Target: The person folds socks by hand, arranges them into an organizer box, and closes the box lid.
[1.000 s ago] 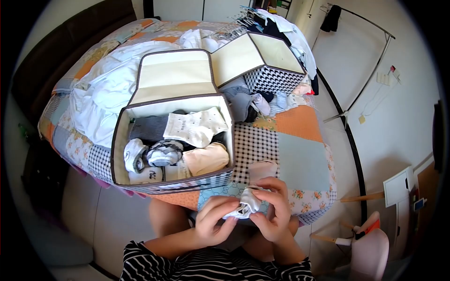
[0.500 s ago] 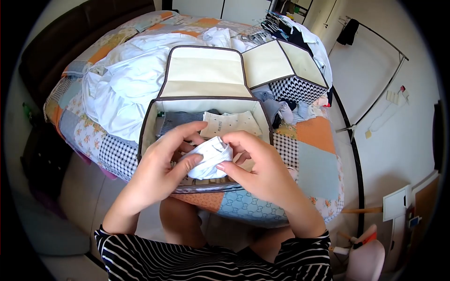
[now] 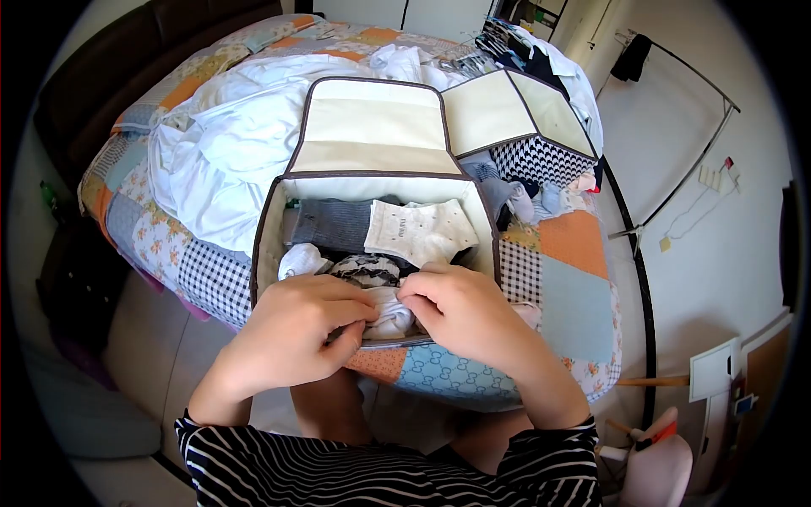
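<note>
A white bundle of rolled socks (image 3: pixel 390 314) sits low at the front of the cream storage box (image 3: pixel 267 245). My left hand (image 3: pixel 312 325) pinches it from the left, thumb and fingers bent around its edge. From the right, my right hand (image 3: pixel 452 304) grips its other side, so part of the bundle is hidden. Just behind lies a black-and-white patterned bundle (image 3: pixel 366 270), with another white bundle (image 3: pixel 302 262) at its left. Grey ribbed socks (image 3: pixel 338 224) and cream dotted socks (image 3: pixel 422 230) lie flat at the back of the box.
The box's lid (image 3: pixel 374 118) stands folded back. A second box (image 3: pixel 541 159) with a houndstooth side is behind to the right, near loose socks (image 3: pixel 528 203). White bedding (image 3: pixel 211 160) covers the left of the patchwork bed; a metal rack (image 3: pixel 718 144) stands right.
Both hands have lowered the white sock bundle from above the box into its front part. The bundles behind it are now uncovered.
</note>
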### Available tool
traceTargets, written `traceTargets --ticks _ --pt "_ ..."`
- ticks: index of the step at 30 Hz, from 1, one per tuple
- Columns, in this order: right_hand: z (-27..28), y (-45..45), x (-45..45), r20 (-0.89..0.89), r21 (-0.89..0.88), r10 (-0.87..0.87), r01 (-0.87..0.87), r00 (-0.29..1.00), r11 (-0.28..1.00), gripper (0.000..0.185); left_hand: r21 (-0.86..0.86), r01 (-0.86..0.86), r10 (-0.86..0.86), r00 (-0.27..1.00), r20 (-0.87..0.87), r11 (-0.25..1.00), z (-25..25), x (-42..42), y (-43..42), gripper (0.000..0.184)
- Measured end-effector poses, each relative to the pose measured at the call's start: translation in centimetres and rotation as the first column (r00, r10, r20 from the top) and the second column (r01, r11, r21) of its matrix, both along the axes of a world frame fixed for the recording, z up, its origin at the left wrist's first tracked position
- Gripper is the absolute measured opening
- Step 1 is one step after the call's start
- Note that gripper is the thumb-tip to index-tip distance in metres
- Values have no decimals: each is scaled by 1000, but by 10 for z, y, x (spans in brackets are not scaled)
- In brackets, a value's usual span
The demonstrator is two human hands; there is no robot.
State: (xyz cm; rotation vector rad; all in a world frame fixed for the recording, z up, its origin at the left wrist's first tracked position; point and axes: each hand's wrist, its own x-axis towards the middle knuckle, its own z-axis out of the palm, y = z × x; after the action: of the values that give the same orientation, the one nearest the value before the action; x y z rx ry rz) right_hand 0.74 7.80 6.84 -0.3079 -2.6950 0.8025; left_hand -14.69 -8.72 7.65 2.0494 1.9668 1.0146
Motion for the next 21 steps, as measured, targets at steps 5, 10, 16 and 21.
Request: traceTargets --ticks 5,10,16,21 --pt "5 0 5 32 41 27 -29 999 999 11 -87 -10 3 996 -86 996 8 6 3 17" --pt "12 -2 23 -198 -56 58 -71 978 996 17 78 -118 109 988 109 990 9 28 1 22" --pt "13 5 65 -384 -163 2 -70 923 984 25 298 132 -181 973 143 945 6 60 19 47" --pt "0 28 116 -422 -228 -106 8 900 974 30 284 257 -326 917 229 923 -13 113 46 48"
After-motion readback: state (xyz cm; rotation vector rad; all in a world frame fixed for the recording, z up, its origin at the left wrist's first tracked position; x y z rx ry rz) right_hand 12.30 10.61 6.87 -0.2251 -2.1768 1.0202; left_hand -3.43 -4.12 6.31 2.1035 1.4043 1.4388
